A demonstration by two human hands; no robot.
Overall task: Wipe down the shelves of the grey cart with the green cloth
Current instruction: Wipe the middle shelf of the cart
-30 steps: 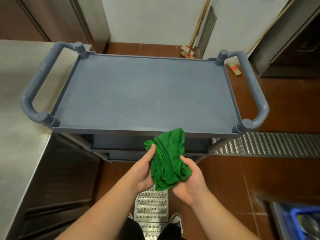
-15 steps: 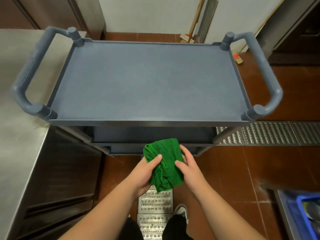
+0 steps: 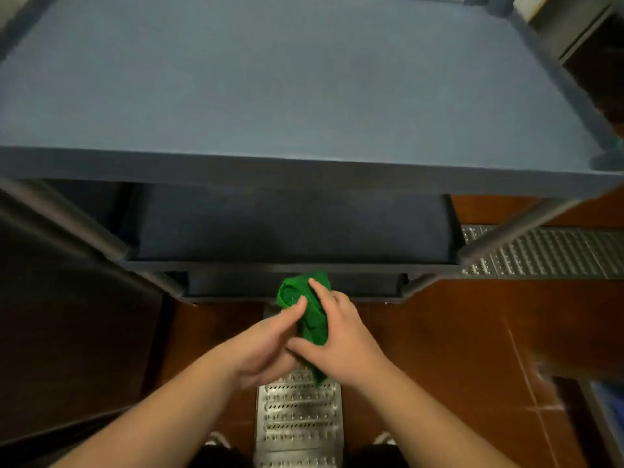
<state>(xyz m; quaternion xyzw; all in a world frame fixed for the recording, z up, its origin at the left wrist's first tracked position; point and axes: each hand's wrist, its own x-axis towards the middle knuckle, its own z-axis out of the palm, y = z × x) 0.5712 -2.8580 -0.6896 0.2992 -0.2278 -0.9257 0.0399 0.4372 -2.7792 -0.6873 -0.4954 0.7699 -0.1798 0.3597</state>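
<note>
The grey cart fills the upper view; its top shelf point(image 3: 270, 79) is bare, with a darker middle shelf point(image 3: 290, 228) and a lower shelf point(image 3: 236, 285) showing beneath the front edge. A bunched green cloth point(image 3: 305, 307) is held between both hands just in front of the cart's lower front rail. My left hand point(image 3: 266, 342) pinches the cloth from the left with thumb and fingers. My right hand point(image 3: 341, 336) wraps over it from the right, fingers across its top. Part of the cloth hangs below my palms.
A perforated metal floor grate point(image 3: 297, 420) runs under my hands, and another grate point(image 3: 547, 251) lies right of the cart. A dark cabinet front point(image 3: 67, 315) stands on the left. Red floor tiles point(image 3: 456, 332) surround them. A blue bin corner point(image 3: 607, 410) shows lower right.
The view has moved much closer to the cart and lower, so its handles left the frame. Both hands have bunched the cloth tighter and brought it nearer the lower shelves.
</note>
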